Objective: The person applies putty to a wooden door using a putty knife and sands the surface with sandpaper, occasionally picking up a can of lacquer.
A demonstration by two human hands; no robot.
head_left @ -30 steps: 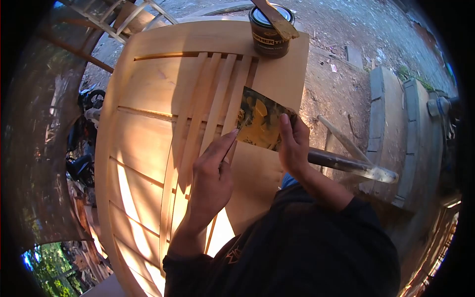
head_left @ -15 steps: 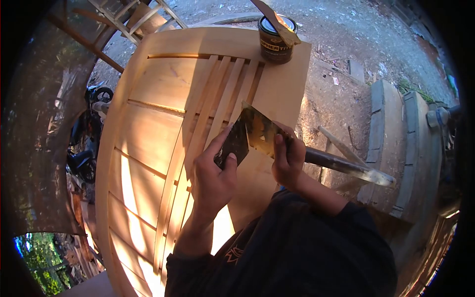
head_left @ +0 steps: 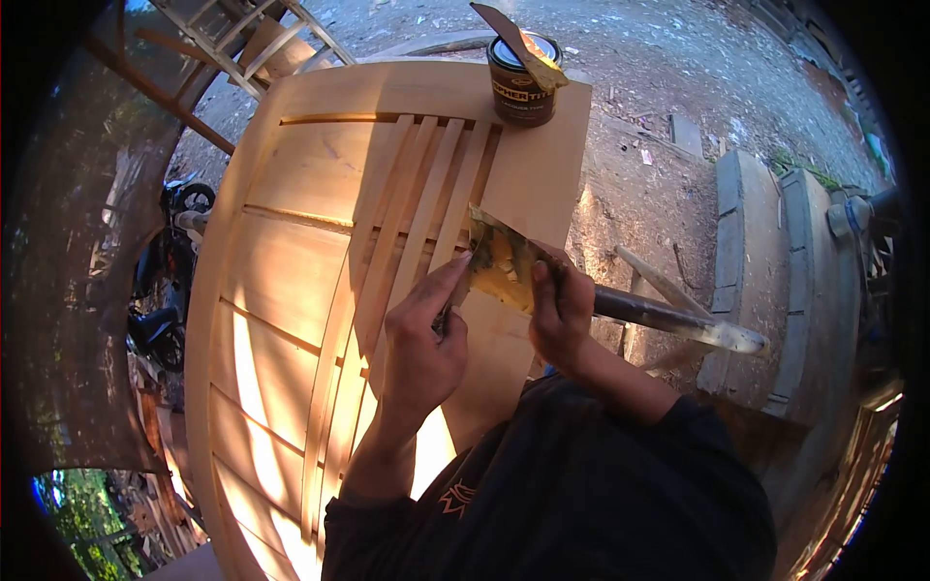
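My right hand (head_left: 562, 305) is closed round a broad flat blade (head_left: 506, 261) smeared with yellowish paste. My left hand (head_left: 426, 334) pinches a dark thin plate (head_left: 449, 308), seen nearly edge-on, against the blade's left edge. Both hands are above a pale wooden door panel (head_left: 528, 184) with grooves and slats. At the panel's far end stands a dark can (head_left: 521, 97), and a flat stick (head_left: 518, 46) with yellow paste on its end lies across the can's top.
A wooden ladder (head_left: 228, 39) leans at the upper left. Beyond the panel's left side is a motorcycle (head_left: 160, 324). Concrete blocks (head_left: 741, 252) and a pole (head_left: 668, 318) are to the right.
The dark plate in my left hand has turned from showing its face to nearly edge-on against the blade. The view has shifted slightly.
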